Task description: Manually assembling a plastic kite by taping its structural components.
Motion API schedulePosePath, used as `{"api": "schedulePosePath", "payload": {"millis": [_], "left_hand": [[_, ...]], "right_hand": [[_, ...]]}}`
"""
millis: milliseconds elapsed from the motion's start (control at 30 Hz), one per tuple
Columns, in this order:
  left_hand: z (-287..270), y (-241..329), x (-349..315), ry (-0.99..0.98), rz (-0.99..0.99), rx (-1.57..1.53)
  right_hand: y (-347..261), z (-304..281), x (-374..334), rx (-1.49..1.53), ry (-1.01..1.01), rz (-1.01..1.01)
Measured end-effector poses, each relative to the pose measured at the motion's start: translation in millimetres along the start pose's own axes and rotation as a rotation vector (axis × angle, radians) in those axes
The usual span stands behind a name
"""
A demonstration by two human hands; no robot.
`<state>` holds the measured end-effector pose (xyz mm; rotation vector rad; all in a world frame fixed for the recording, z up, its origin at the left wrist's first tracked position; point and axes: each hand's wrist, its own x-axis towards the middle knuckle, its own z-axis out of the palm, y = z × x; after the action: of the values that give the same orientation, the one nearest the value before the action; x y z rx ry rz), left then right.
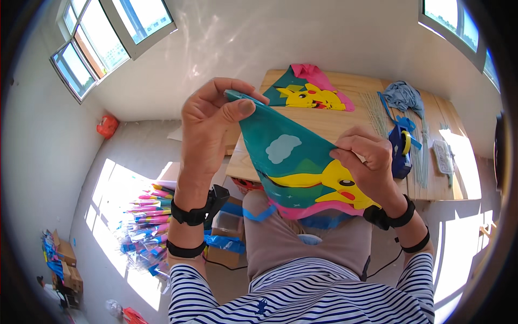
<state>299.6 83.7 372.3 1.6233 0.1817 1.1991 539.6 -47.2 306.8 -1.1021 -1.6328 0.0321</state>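
Observation:
A teal kite sail point(307, 148), printed with a yellow cartoon figure and a pale cloud, hangs stretched between my two hands above my lap. Its lower border is pink. My left hand point(208, 116) is closed on the upper left corner, pinching it between thumb and fingers. Farther along the same upper edge, my right hand point(367, 156) pinches the cloth, thumb against bent fingers. Part of the print is hidden behind the right hand. Another such sail point(313, 97) lies on the wooden table point(350, 127) beyond, its pink part folded over.
Thin pale rods point(376, 113), a blue tape dispenser point(400, 154), a crumpled grey-blue cloth point(403, 97) and a clear plastic box point(443, 156) lie on the table's right. Colourful wrapped bundles point(148, 229) cover the floor at left. Cardboard boxes point(70, 275) stand farther left.

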Motion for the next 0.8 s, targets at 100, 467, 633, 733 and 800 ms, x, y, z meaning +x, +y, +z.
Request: {"api": "schedulePosePath", "payload": {"millis": [100, 467, 633, 733, 800], "left_hand": [[1, -1, -1, -0.006, 0.013, -0.013], [2, -7, 0, -0.012, 0.033, -0.063], [4, -5, 2, -0.015, 0.042, -0.132], [4, -4, 3, 0.002, 0.076, -0.123], [5, -4, 4, 0.01, 0.106, -0.104]], "right_hand": [[1, 1, -3, -0.029, 0.013, -0.021], [2, 0, -12, -0.017, 0.026, -0.014], [3, -1, -15, -0.005, 0.034, -0.012], [2, -2, -17, -0.005, 0.033, -0.016], [3, -3, -18, 0.021, 0.009, -0.001]]}}
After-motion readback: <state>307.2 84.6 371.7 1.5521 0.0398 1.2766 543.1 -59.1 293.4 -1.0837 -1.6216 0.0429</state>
